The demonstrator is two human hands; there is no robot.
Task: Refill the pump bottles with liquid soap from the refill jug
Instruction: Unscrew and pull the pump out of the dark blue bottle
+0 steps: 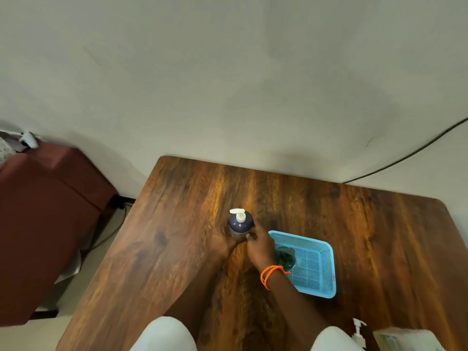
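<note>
While both hands close around the dark pump bottle (240, 225) out on the table (354, 224), left hand (222, 240) wraps its left side and right hand (259, 245) its right, fingers (252, 235) curled onto the lower body; blurry, so exact finger contact is hard to read. Bottle stands upright between the fingers, white pump head (238, 214) still on, nozzle pointing left. Just right of the right-hand fingers sits a blue mesh basket (319, 272) with a dark round object (285, 257) inside, partly hidden by the wrist, can't tell what it is. Orange bracelet (272, 274) on right wrist. Well back from the fingers, at the near right edge, a second pump bottle (359, 333) with white pump, and beside it a pale container (405, 339), cropped, possibly the refill jug but can't confirm. Step, as I judge it: positioning or steadying the first bottle before opening; no pouring yet, task looks early. Next move likely calls for one hand to hold the body firm while the other shifts up from the body to the pump collar and unscrews it, keeping the bottle upright so it doesn't tip or slide on the smooth wood.
</note>
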